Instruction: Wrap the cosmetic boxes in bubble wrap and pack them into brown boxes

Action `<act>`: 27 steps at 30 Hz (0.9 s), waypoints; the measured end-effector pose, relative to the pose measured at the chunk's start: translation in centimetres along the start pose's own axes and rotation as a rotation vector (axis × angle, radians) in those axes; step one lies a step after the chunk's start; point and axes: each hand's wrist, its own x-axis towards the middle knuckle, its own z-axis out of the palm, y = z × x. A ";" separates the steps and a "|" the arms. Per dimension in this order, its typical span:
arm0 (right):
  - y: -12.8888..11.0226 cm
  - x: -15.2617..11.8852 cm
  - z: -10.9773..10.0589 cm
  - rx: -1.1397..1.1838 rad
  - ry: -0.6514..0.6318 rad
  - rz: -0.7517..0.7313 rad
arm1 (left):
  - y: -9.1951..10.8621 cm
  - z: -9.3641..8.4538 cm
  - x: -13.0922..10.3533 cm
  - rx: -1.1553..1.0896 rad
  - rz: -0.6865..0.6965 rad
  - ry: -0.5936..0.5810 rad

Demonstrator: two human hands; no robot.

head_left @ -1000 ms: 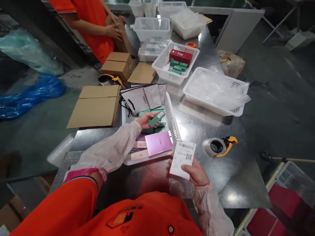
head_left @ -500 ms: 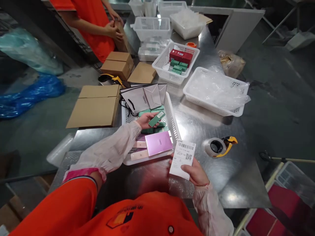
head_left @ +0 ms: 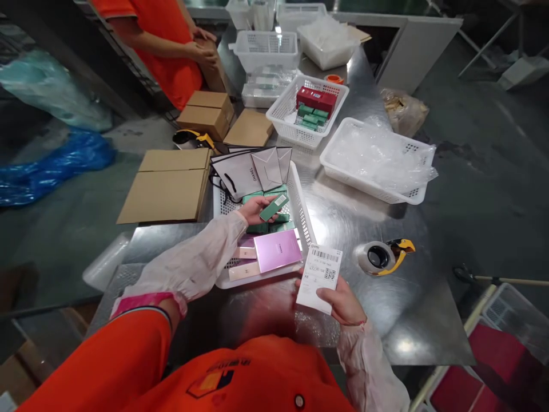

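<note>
Over the near white basket (head_left: 305, 220), my left hand (head_left: 254, 209) is closed around a small green box (head_left: 274, 207) with a barcode label facing up. More green boxes (head_left: 258, 228) lie beneath it in the basket. White paper bags (head_left: 240, 173) with black edges lean at the basket's far end. A shiny purple box (head_left: 278, 250) rests at the near end, beside slim pale pink boxes (head_left: 244, 270). To the right of the basket, my right hand (head_left: 343, 300) grips a white printed label sheet (head_left: 319, 274) with a barcode and QR code, its thumb on top.
A tape dispenser (head_left: 381, 256) lies on the metal table (head_left: 412, 315) at right. Beyond are a basket of plastic wrap (head_left: 377, 157) and one with red and green boxes (head_left: 306, 137). Flat cardboard (head_left: 165, 186) lies at left. A person in orange (head_left: 167, 54) handles cardboard behind.
Both hands keep their hold on the green box and the label sheet. The whole view has shifted very slightly; nothing else has visibly moved.
</note>
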 end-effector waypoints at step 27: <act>0.9 -0.9 -0.1 -0.027 0.034 0.005 | 0.4 -6.3 -0.9 1.451 0.037 0.774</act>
